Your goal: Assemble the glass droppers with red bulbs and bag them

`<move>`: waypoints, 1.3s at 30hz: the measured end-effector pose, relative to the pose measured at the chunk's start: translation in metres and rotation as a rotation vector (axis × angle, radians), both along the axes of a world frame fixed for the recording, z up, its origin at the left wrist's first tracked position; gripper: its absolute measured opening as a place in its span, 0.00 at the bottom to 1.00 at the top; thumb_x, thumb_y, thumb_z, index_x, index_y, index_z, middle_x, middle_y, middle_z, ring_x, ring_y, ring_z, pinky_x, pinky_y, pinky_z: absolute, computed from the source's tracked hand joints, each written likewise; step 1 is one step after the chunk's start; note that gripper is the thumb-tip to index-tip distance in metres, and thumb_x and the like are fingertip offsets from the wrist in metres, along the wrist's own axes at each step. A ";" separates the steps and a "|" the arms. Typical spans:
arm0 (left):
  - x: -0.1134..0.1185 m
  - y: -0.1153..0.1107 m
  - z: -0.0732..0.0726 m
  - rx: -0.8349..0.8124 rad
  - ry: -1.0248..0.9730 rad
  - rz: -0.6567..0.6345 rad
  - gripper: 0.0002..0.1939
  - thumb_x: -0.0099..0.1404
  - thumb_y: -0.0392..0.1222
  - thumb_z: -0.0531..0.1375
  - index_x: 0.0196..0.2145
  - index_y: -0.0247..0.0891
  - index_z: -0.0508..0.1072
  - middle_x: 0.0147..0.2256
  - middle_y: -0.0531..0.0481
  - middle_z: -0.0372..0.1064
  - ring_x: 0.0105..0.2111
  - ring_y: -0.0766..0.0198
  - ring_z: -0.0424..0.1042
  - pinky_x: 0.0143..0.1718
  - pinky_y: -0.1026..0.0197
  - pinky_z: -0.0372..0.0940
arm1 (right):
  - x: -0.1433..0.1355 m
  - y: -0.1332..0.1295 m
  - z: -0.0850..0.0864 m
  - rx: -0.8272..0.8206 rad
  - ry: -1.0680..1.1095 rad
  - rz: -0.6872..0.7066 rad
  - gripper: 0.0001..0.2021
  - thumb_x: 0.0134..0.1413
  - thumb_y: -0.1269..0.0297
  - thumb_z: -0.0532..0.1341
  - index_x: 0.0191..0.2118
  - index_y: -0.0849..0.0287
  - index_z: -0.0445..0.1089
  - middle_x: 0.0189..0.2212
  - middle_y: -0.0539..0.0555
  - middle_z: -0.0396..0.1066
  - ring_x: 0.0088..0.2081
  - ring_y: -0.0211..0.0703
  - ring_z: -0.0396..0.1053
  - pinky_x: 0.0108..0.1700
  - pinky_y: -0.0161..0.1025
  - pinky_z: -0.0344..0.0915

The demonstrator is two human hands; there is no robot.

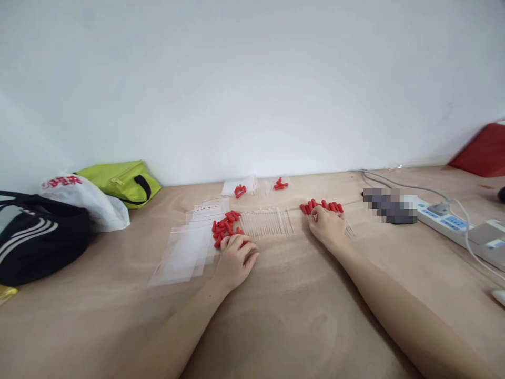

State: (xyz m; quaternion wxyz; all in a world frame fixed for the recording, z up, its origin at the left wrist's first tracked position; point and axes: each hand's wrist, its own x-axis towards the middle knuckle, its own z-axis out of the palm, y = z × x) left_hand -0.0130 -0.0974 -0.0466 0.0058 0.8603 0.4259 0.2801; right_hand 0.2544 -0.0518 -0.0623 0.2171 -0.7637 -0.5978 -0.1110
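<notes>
My left hand (235, 260) rests at the near edge of a loose pile of small red plug-shaped pieces (224, 229). Its fingers bend over the pile, and the thumb stands apart with nothing visible in it. Farther right, my right hand (327, 225) reaches down to a row of similar red pieces (332, 206). The fingers there are closed at the row, with their tips partly hidden. Between the hands lies a row of thin pale sticks (268, 222), side by side. A few more sticks (349, 229) show beside my right hand.
Clear zip bags (181, 252) overlap left of the pile. Two small groups of red pieces (240, 190) (281, 183) lie on bags near the wall. A power strip (453, 221) with cable and a dark pixelated object (394, 210) lie right; bags (43, 237) stand left.
</notes>
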 end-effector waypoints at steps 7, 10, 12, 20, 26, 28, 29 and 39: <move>-0.001 0.000 -0.003 0.028 0.002 0.038 0.03 0.56 0.37 0.58 0.31 0.41 0.70 0.35 0.49 0.68 0.39 0.58 0.64 0.41 0.52 0.51 | 0.002 0.000 -0.005 0.035 -0.034 0.056 0.10 0.49 0.63 0.51 0.28 0.58 0.68 0.29 0.53 0.71 0.31 0.44 0.63 0.41 0.45 0.43; -0.002 0.001 -0.007 0.101 -0.034 0.127 0.04 0.56 0.38 0.58 0.33 0.41 0.69 0.36 0.48 0.68 0.40 0.56 0.64 0.42 0.51 0.50 | 0.004 -0.002 -0.005 0.033 -0.031 0.077 0.11 0.50 0.63 0.51 0.28 0.57 0.69 0.29 0.53 0.71 0.32 0.44 0.63 0.40 0.44 0.43; -0.003 0.002 -0.008 0.146 -0.070 0.200 0.05 0.56 0.39 0.58 0.33 0.41 0.68 0.36 0.47 0.68 0.40 0.54 0.64 0.42 0.50 0.49 | 0.005 -0.003 -0.005 0.026 -0.023 0.096 0.11 0.50 0.63 0.50 0.27 0.58 0.69 0.29 0.53 0.71 0.32 0.44 0.63 0.39 0.43 0.43; -0.010 0.006 -0.002 0.166 -0.098 0.400 0.11 0.51 0.45 0.62 0.32 0.41 0.66 0.37 0.46 0.66 0.40 0.51 0.62 0.38 0.50 0.50 | 0.003 -0.004 -0.008 0.051 -0.046 0.105 0.12 0.50 0.62 0.50 0.27 0.58 0.69 0.28 0.54 0.71 0.33 0.44 0.64 0.38 0.43 0.43; -0.013 0.002 -0.001 0.198 0.070 0.391 0.12 0.49 0.49 0.63 0.22 0.39 0.67 0.35 0.45 0.63 0.39 0.50 0.60 0.40 0.46 0.49 | -0.004 -0.008 -0.004 0.100 -0.065 0.134 0.12 0.50 0.63 0.50 0.27 0.59 0.69 0.28 0.54 0.72 0.32 0.44 0.65 0.39 0.43 0.43; -0.013 0.002 0.000 0.200 0.088 0.373 0.11 0.51 0.48 0.62 0.21 0.38 0.68 0.35 0.45 0.63 0.38 0.51 0.60 0.40 0.46 0.49 | -0.007 -0.011 -0.002 0.094 -0.066 0.159 0.12 0.50 0.64 0.50 0.27 0.59 0.69 0.27 0.54 0.72 0.32 0.44 0.65 0.39 0.44 0.43; -0.013 0.001 0.000 0.206 0.088 0.366 0.10 0.51 0.47 0.62 0.21 0.38 0.68 0.34 0.45 0.63 0.38 0.52 0.60 0.40 0.46 0.50 | -0.009 -0.013 0.000 0.082 -0.061 0.171 0.12 0.50 0.64 0.51 0.26 0.59 0.70 0.27 0.53 0.72 0.32 0.44 0.65 0.39 0.44 0.43; 0.001 -0.008 0.001 0.161 0.002 -0.013 0.07 0.60 0.39 0.54 0.27 0.36 0.68 0.29 0.47 0.66 0.32 0.60 0.63 0.34 0.57 0.57 | -0.035 -0.002 0.020 -0.224 -0.035 0.129 0.14 0.50 0.62 0.50 0.30 0.59 0.72 0.27 0.58 0.72 0.35 0.48 0.66 0.39 0.44 0.46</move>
